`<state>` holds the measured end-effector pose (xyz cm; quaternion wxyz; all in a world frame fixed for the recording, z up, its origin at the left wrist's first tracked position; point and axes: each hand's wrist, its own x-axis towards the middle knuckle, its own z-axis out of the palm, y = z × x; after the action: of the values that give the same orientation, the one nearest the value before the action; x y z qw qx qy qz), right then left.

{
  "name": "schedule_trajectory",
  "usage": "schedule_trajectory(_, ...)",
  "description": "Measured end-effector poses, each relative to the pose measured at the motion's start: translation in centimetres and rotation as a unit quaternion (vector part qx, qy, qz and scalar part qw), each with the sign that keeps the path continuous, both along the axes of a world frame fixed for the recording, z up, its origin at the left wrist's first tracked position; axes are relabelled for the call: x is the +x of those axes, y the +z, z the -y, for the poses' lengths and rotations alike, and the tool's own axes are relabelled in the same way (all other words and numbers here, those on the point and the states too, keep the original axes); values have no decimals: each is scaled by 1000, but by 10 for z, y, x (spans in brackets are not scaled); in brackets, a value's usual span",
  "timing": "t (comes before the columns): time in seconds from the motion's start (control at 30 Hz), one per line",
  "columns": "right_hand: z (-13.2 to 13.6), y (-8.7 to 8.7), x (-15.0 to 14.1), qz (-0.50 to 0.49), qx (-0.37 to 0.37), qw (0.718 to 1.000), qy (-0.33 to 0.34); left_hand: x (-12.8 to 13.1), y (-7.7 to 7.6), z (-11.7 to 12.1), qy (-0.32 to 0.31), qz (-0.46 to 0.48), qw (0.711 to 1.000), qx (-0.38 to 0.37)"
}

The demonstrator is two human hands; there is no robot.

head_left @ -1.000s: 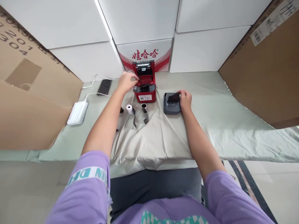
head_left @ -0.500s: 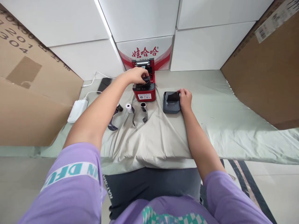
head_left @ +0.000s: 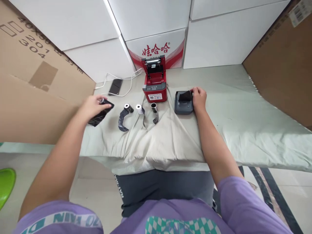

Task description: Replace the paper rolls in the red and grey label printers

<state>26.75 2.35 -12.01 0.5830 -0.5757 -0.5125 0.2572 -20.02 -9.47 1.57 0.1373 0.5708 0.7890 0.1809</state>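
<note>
My left hand is closed on a black paper roll, its loose sheet hanging below the fingers at the left of the cloth. A red receipt printer stands at the back middle with its lid up; its roll bay shows no roll. My right hand has its fingers closed at the top right corner of a small dark grey printer, with a black strip sticking out of its top. In front of the red printer stand a dark roll, a white-ended roll and a black roll, their tails unrolled.
A black phone and white cables lie back left. White boxes form a wall behind. Large cardboard boxes flank the cloth-covered surface, one left and one right. A green object is at the lower left.
My left hand has left the red printer's open bay with the black roll and moved left and toward me. My right hand stays at the grey printer. The camera view has shifted slightly.
</note>
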Motion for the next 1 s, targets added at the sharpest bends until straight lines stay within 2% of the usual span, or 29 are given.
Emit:
schedule_trajectory(0.1, 1, 1, 0, 1, 3, 1000, -3, -3, -35, 7, -48, -85, 995, -22)
schedule_trajectory(0.17, 2, 1, 0, 1, 1, 1000, -5, 4, -43, 11, -80, -102, 991, -15)
schedule_trajectory(0.33, 3, 3, -1, 4, -5, 1000, -5, 39, -24, 11, -97, -115, 986, 67)
schedule_trajectory(0.5, 3, 3, -1, 6, -5, 1000, -6, 62, -25, -11, -211, -114, 971, -12)
schedule_trajectory(0.57, 3, 4, -1, 6, -6, 1000, -7, 65, -22, -20, -204, -110, 973, -1)
schedule_trajectory(0.63, 4, 4, -1, 5, -7, 1000, -6, 68, -10, -28, -162, -63, 983, 60)
schedule_trajectory(0.7, 4, 4, -2, 8, -6, 1000, -3, 77, 6, -37, -123, 48, 979, 152)
schedule_trajectory(0.73, 4, 4, -2, 9, -6, 1000, -2, 83, 14, -44, -111, 123, 967, 192)
schedule_trajectory(0.8, 4, 4, -2, 12, -8, 1000, -5, 102, 24, -61, -118, 272, 925, 237)
schedule_trajectory(0.87, 3, 3, -2, 12, -9, 1000, -7, 126, 23, -83, -156, 361, 891, 227)
schedule_trajectory(0.9, 3, 3, -2, 11, -9, 1000, -7, 138, 19, -95, -175, 379, 885, 205)
schedule_trajectory(1.0, 3, 3, -1, 10, -8, 1000, -3, 164, -2, -130, -170, 368, 903, 145)
